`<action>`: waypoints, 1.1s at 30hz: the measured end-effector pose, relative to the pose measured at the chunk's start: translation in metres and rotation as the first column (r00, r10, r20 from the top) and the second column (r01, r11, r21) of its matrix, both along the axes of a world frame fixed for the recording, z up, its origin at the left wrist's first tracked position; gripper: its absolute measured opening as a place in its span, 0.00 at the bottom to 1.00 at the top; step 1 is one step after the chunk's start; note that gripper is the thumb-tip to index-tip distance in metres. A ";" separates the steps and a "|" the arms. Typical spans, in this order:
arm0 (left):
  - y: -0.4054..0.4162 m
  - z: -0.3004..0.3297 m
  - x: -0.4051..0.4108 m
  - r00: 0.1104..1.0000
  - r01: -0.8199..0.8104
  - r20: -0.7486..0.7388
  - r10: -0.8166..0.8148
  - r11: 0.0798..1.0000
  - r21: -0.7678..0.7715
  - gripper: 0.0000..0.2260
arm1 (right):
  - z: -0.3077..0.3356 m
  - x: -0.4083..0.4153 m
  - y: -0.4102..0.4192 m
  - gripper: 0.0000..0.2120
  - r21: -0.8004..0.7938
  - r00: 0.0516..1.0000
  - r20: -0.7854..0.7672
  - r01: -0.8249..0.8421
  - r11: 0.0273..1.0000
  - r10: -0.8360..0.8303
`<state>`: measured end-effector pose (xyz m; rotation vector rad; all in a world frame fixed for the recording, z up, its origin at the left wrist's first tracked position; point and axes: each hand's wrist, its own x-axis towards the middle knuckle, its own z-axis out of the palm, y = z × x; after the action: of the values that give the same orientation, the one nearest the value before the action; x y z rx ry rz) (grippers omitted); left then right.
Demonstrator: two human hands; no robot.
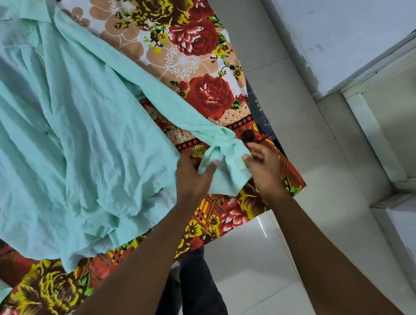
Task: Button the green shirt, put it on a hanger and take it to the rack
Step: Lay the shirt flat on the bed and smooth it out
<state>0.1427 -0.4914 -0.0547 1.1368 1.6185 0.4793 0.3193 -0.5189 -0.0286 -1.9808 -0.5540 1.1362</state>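
The pale green shirt (44, 121) lies spread and wrinkled on a bed, collar toward the top left. One long sleeve runs down to the right and ends in a cuff (227, 170) at the bed's near corner. My left hand (191, 178) pinches the cuff's left flap between thumb and fingers. My right hand (264, 168) pinches the cuff's right edge. No hanger or rack shows in view.
A floral bedsheet (188, 61) in red, yellow and brown covers the bed. White floor tiles (249, 266) lie beside it, with my dark trousers (199, 292) below. A white wall and door frame (374, 134) stand at the right.
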 end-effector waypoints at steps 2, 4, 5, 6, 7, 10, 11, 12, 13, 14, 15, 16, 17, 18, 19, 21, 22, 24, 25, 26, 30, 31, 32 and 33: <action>-0.006 -0.007 0.003 0.976 0.144 -0.160 -0.147 0.989 -0.028 0.29 | -0.009 0.005 -0.008 0.17 -0.094 0.976 0.203 -0.067 0.993 0.085; -0.006 0.000 0.011 0.974 0.161 -0.155 -0.167 0.986 -0.050 0.23 | -0.014 0.004 -0.014 0.17 -0.099 0.956 0.265 -0.101 0.990 0.124; -0.006 0.005 0.015 0.983 0.133 -0.127 -0.136 0.991 -0.031 0.20 | -0.013 0.002 -0.016 0.16 -0.087 0.948 0.292 -0.108 0.990 0.129; -0.005 0.010 0.019 0.990 0.095 -0.105 -0.093 0.995 0.016 0.19 | -0.013 0.000 -0.017 0.16 -0.072 0.938 0.323 -0.109 0.991 0.126; -0.005 0.013 0.022 0.995 0.059 -0.089 -0.053 0.996 0.064 0.20 | -0.013 -0.001 -0.019 0.15 -0.054 0.929 0.352 -0.104 0.993 0.116; -0.006 0.014 0.030 0.998 0.038 -0.050 -0.033 0.993 0.112 0.23 | -0.017 -0.002 -0.022 0.13 -0.067 0.905 0.410 -0.098 0.993 0.117; -0.007 0.014 0.031 0.996 0.077 -0.051 -0.073 0.992 0.095 0.25 | -0.019 -0.003 -0.022 0.12 -0.096 0.891 0.437 -0.093 0.991 0.126; -0.009 0.014 0.029 0.992 0.122 -0.051 -0.118 0.990 0.078 0.26 | -0.020 -0.005 -0.023 0.12 -0.123 0.867 0.480 -0.085 0.989 0.134; -0.010 0.014 0.026 0.989 0.145 -0.038 -0.143 0.987 0.064 0.26 | -0.019 -0.009 -0.024 0.12 -0.134 0.834 0.534 -0.079 0.988 0.139; -0.012 0.015 0.021 0.991 0.136 -0.016 -0.135 0.989 0.063 0.25 | -0.016 -0.015 -0.024 0.12 -0.125 0.792 0.591 -0.097 0.987 0.153; -0.013 0.015 0.016 0.994 0.106 0.007 -0.107 0.992 0.074 0.22 | -0.012 -0.022 -0.024 0.13 -0.100 0.745 0.643 -0.146 0.984 0.176; -0.014 0.017 0.009 0.997 0.072 0.017 -0.074 0.992 0.102 0.19 | -0.009 -0.030 -0.024 0.13 -0.070 0.691 0.692 -0.222 0.972 0.208; -0.015 0.018 0.000 0.999 0.042 0.015 -0.045 0.988 0.146 0.15 | -0.006 -0.040 -0.023 0.13 -0.051 0.630 0.737 -0.313 0.948 0.247; -0.015 0.020 -0.009 1.000 0.022 0.005 -0.023 0.981 0.194 0.12 | -0.004 -0.049 -0.022 0.13 -0.037 0.572 0.772 -0.394 0.918 0.277; -0.015 0.020 -0.022 1.000 -0.002 -0.009 0.004 0.973 0.232 0.09 | -0.003 -0.061 -0.020 0.12 -0.018 0.534 0.792 -0.463 0.886 0.295; -0.013 0.021 -0.047 0.997 -0.050 -0.038 0.064 0.957 0.284 0.06 | -0.002 -0.085 -0.014 0.11 0.031 0.528 0.782 -0.565 0.825 0.332; -0.012 0.022 -0.065 0.992 -0.084 -0.059 0.110 0.939 0.332 0.07 | -0.004 -0.102 -0.010 0.09 0.057 0.540 0.755 -0.621 0.782 0.373; -0.011 0.023 -0.100 0.969 -0.143 -0.113 0.218 0.875 0.463 0.09 | -0.005 -0.137 -0.003 0.10 0.081 0.516 0.693 -0.751 0.656 0.504; -0.011 0.023 -0.120 0.947 -0.159 -0.159 0.278 0.839 0.520 0.12 | -0.006 -0.156 0.001 0.14 0.074 0.462 0.671 -0.820 0.567 0.580; -0.011 0.023 -0.139 0.920 -0.161 -0.215 0.329 0.814 0.558 0.15 | -0.007 -0.171 0.004 0.20 0.039 0.374 0.660 -0.883 0.468 0.651; -0.022 0.013 -0.219 0.774 -0.257 -0.451 0.444 0.872 0.417 0.30 | -0.025 -0.229 0.009 0.29 -0.235 0.007 0.664 -0.947 0.218 0.747; -0.029 0.005 -0.238 0.764 -0.259 -0.500 0.408 0.904 0.341 0.31 | -0.031 -0.235 0.008 0.24 -0.248 0.004 0.681 -0.939 0.236 0.732; -0.038 -0.002 -0.257 0.779 -0.225 -0.524 0.344 0.934 0.278 0.31 | -0.035 -0.240 0.006 0.18 -0.247 0.018 0.707 -0.930 0.271 0.707; -0.047 -0.011 -0.270 0.807 -0.156 -0.529 0.263 0.959 0.238 0.30 | -0.038 -0.237 0.004 0.15 -0.250 0.031 0.739 -0.915 0.316 0.673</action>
<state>-0.1276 -0.5388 -0.0654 1.3201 2.2694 0.4717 0.0820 -0.5154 -0.0668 -1.6686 -2.4901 0.5584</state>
